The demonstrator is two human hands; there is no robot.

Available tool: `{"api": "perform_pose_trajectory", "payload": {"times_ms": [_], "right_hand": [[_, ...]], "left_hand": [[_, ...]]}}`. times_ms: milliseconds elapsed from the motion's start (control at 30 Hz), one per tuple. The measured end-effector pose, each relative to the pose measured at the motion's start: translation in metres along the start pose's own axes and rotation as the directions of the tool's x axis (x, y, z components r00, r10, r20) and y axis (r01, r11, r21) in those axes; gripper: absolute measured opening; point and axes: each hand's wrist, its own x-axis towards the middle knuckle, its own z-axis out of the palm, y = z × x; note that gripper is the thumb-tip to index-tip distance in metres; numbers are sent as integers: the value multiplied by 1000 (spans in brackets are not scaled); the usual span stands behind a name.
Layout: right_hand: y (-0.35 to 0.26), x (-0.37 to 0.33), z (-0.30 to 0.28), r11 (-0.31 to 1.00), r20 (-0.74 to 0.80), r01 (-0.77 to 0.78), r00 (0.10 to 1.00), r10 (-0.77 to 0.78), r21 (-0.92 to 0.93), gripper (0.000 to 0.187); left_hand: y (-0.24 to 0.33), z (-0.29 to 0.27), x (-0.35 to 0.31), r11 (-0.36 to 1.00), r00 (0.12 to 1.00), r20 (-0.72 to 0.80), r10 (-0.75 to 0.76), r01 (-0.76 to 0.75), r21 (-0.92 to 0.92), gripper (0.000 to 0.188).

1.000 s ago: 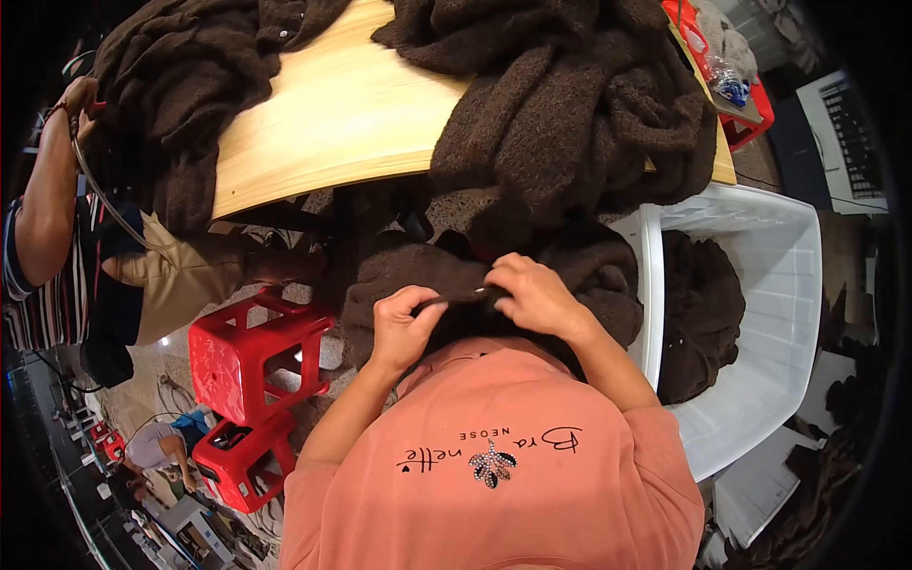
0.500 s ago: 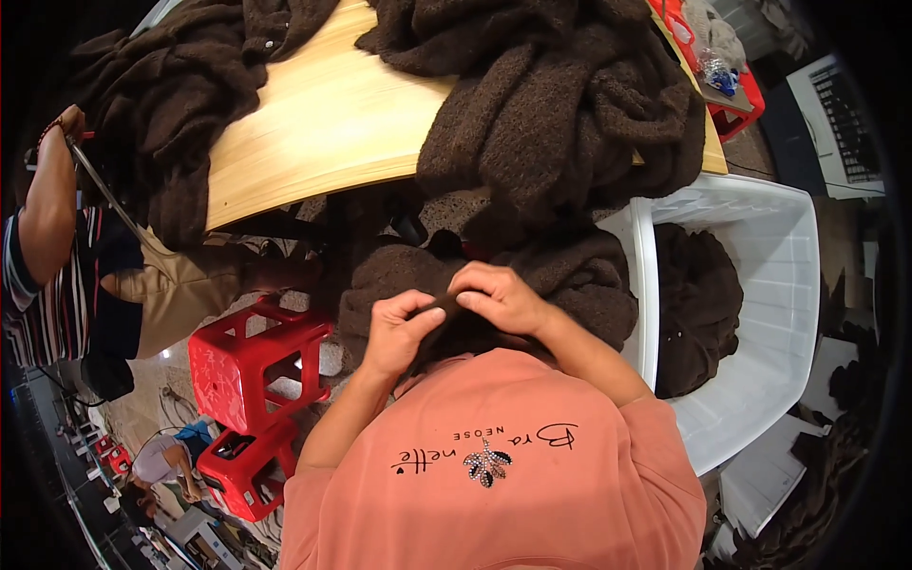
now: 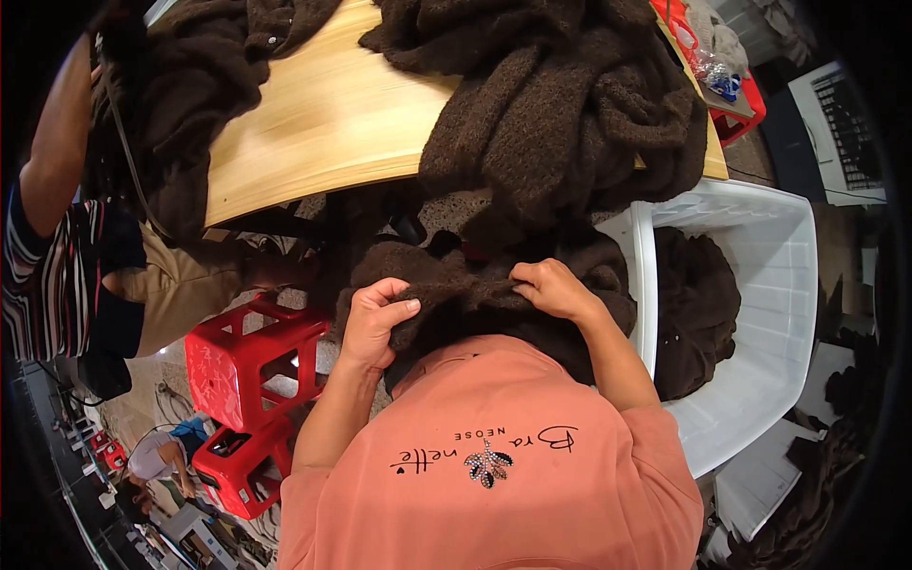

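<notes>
A dark brown knitted garment [image 3: 456, 302] lies bunched over my lap, its upper edge stretched between my two hands. My left hand [image 3: 375, 318] pinches the fabric with the thumb on top. Farther right, my right hand [image 3: 556, 288] grips the same edge between thumb and curled fingers. The rest of the knit hangs in folds below and beyond my hands, and much of its lower part is hidden by my shirt front.
A wooden table [image 3: 323, 114] ahead bears heaps of brown knitwear [image 3: 560, 104]. A white plastic bin [image 3: 774, 313] with brown knitwear stands at my right. Red stools [image 3: 252, 366] are at my left, where a person in a striped top [image 3: 57, 275] works.
My hands have moved apart along the garment's edge, the right one farther right, spreading the fabric between them. The person at the left has raised an arm.
</notes>
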Motion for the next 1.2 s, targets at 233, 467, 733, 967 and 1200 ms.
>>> {"api": "perform_pose_trajectory", "payload": {"times_ms": [233,467,733,967,1200], "right_hand": [[-11,-7,-7,993,66,97,993,-92,-67,13],[-94,-10,-4,720,-240,668,680,-693,-186,13],[-85,1,19,739,-382,574,633,-673,-353,19],[-78,10,31,762,-419,554,636,-648,-336,9],[-78,14,23,861,-438,508,780,-447,24,19]], "left_hand": [[-3,1,5,989,997,63,-54,62,-137,12],[-2,29,8,995,993,77,-93,97,-40,7],[-12,30,8,993,982,150,-113,106,56,4],[-19,27,0,923,985,84,151,-171,344,13],[-21,25,-3,852,959,92,267,-280,443,13]]}}
